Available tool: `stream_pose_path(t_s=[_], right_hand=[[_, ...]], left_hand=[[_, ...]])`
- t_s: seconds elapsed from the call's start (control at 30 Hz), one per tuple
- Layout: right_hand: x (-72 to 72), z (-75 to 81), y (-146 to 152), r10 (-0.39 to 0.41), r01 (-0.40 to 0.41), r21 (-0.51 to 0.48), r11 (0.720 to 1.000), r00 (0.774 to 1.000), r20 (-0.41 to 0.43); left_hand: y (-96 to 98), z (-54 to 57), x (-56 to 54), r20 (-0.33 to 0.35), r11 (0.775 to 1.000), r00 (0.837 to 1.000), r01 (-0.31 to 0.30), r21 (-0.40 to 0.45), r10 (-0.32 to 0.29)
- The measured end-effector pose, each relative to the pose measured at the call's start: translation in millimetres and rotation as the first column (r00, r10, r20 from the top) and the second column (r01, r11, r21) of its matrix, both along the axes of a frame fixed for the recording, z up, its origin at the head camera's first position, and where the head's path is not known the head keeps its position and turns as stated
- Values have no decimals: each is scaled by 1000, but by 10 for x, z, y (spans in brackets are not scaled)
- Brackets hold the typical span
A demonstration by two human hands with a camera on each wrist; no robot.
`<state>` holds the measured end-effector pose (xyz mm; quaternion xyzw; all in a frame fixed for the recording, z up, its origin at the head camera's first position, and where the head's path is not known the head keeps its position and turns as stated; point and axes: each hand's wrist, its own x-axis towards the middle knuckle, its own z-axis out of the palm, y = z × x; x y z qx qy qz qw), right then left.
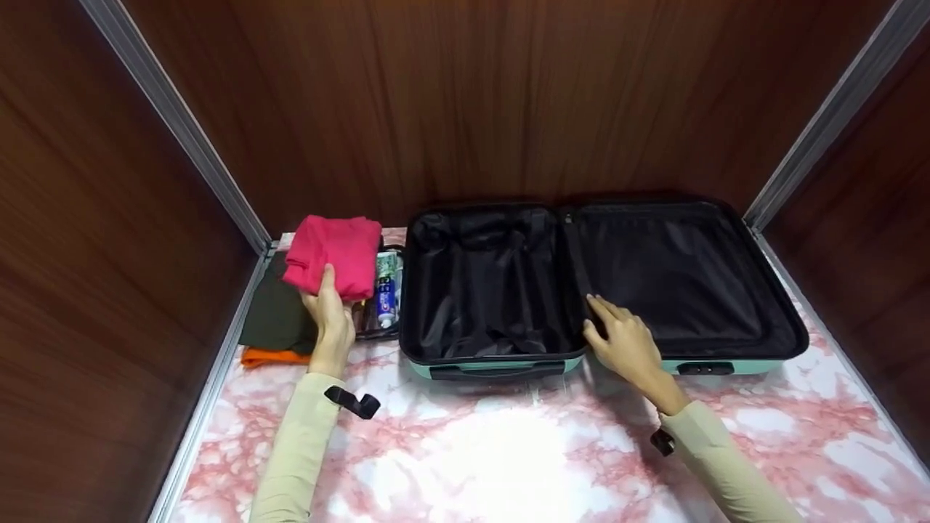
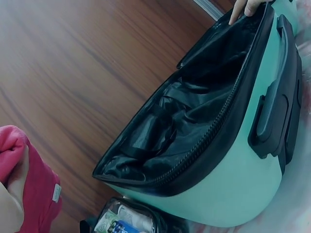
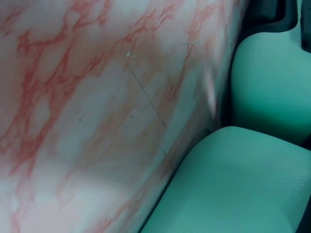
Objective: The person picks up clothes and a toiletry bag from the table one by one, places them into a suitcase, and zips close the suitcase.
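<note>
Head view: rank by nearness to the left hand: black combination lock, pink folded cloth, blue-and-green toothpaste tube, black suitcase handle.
1. Pink folded cloth: held in the left hand.
2. Blue-and-green toothpaste tube: right of the hand.
3. Black suitcase handle: open suitcase's left front.
4. Black combination lock: far right, suitcase's front.

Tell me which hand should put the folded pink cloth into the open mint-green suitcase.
Left, most likely: the left hand grips the folded pink cloth near the open mint-green suitcase. The right hand holds no cloth and is farther off, where the suitcase's halves meet.
</note>
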<state>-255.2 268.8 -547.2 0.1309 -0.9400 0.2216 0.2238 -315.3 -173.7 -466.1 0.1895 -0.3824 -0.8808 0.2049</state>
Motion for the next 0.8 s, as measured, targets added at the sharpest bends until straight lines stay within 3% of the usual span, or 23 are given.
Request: stream_pose_path(t_s=[0.23,0.8], right_hand=[[-6,25,36,-10,10,14,1000,1000,-8],[12,25,22,-3,3,19,1000,1000,6]], left_hand=[[126,38,-23,12,998,1000,8,-56,-7],[308,82,-46,-40,1000,999,27,5,-27]])
